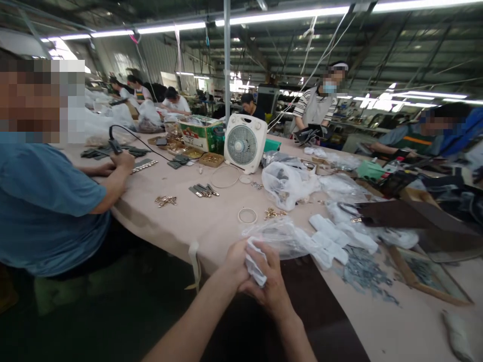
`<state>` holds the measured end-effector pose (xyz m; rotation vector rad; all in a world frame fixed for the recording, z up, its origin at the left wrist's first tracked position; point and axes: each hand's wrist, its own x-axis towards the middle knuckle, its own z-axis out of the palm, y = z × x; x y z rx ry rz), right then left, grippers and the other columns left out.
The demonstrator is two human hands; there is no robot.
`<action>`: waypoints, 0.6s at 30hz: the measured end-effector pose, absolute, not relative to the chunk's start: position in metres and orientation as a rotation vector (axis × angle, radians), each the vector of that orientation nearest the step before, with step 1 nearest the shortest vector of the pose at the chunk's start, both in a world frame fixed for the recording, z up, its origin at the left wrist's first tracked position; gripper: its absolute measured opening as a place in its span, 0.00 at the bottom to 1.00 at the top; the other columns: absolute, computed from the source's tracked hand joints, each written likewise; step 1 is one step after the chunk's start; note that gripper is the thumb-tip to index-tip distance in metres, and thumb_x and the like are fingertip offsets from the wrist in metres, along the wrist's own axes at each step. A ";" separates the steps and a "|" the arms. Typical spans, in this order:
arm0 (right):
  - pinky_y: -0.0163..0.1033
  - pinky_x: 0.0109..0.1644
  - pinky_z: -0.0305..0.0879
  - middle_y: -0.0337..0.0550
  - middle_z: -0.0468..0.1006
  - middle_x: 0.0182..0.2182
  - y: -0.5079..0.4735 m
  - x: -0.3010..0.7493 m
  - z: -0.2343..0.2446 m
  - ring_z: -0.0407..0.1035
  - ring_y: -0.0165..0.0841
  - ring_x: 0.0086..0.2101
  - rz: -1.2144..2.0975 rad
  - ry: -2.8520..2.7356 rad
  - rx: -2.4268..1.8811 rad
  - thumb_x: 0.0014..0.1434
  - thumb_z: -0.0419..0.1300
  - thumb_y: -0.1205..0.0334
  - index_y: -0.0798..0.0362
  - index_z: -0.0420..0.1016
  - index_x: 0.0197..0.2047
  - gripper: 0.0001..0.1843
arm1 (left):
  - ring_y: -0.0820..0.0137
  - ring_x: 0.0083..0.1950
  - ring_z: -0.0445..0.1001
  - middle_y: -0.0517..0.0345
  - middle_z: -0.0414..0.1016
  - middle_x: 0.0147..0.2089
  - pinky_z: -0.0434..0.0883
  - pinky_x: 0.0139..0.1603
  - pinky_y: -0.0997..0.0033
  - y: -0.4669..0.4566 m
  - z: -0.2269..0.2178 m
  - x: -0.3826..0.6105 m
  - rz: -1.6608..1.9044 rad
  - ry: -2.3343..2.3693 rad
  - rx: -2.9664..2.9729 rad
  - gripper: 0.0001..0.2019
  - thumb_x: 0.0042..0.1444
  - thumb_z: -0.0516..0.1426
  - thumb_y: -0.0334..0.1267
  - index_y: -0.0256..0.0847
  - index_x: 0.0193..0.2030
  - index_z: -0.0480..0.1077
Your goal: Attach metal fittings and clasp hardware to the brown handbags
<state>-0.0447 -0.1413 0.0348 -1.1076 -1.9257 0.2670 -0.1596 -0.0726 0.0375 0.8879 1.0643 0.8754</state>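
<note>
Near the table's front edge, my left hand and my right hand are together, closed around a crumpled white cloth. Fingers cover part of it, so whether anything is wrapped inside is hidden. Just behind my hands lies a clear plastic bag on the table. White folded cloth pieces lie to the right of the bag. Beyond it are a roll of tape and a small heap of gold-coloured metal parts.
A white box fan stands mid-table. Grey metal pieces are heaped at right, beside a wooden tray. At left, a co-worker in a blue shirt holds a corded tool. Strap pieces with metal ends lie between us.
</note>
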 end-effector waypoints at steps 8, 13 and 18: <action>0.50 0.55 0.76 0.50 0.76 0.52 -0.157 -0.017 0.042 0.73 0.43 0.52 0.199 -1.958 -1.089 0.66 0.65 0.61 0.42 0.75 0.59 0.19 | 0.63 0.35 0.80 0.52 0.79 0.32 0.77 0.34 0.66 -0.077 0.042 -0.152 1.025 1.002 0.735 0.19 0.57 0.59 0.57 0.40 0.37 0.73; 0.47 0.51 0.77 0.48 0.81 0.42 -0.177 0.021 0.053 0.77 0.42 0.44 0.040 -1.431 -1.232 0.64 0.66 0.60 0.50 0.80 0.45 0.06 | 0.66 0.36 0.78 0.55 0.79 0.36 0.76 0.37 0.69 -0.071 0.043 -0.157 1.143 1.052 0.833 0.19 0.54 0.60 0.55 0.40 0.40 0.71; 0.54 0.58 0.74 0.53 0.83 0.47 -0.162 0.070 0.055 0.78 0.47 0.49 0.145 -0.573 -1.392 0.60 0.69 0.47 0.59 0.80 0.51 0.25 | 0.68 0.33 0.74 0.58 0.75 0.33 0.73 0.35 0.70 -0.064 0.033 -0.163 1.072 1.215 1.081 0.18 0.60 0.55 0.56 0.41 0.39 0.68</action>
